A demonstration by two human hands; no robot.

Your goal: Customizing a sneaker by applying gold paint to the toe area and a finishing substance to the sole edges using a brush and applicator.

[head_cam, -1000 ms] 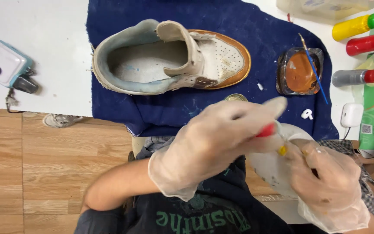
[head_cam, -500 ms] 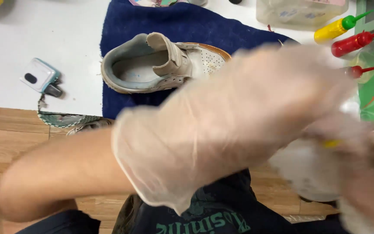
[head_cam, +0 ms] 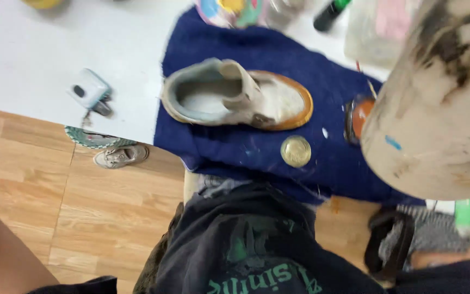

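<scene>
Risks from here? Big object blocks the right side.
1. The stained pale object hides most of the orange paint jar, and the gold lid lies apart from it, so a blind knock could spill paint.
2. The blue towel overhangs the table edge near the lap; a snag could drag the shoe.

- Neither grip can be made out; a forearm (head_cam: 1, 250) enters at the lower left, over the floor (head_cam: 82, 212).
- A large blurred object (head_cam: 436, 98) sits close to the camera at the right edge.
- The cloth (head_cam: 229, 158) lies on the counter (head_cam: 44, 60), far right of the forearm.
- The shoe (head_cam: 235, 98) rests on its side on the cloth.
- The round lid (head_cam: 295, 151) lies on the cloth, just in front of the shoe.
- The small jar (head_cam: 356, 117) stands right of the shoe, partly behind the blurred object.
- The small device (head_cam: 88, 90) lies on the counter, left of the cloth.
- A bottle (head_cam: 330, 13) and a container (head_cam: 376, 30) stand behind the cloth.
- A second shoe (head_cam: 121, 156) lies on the floor, at the counter edge.
</scene>
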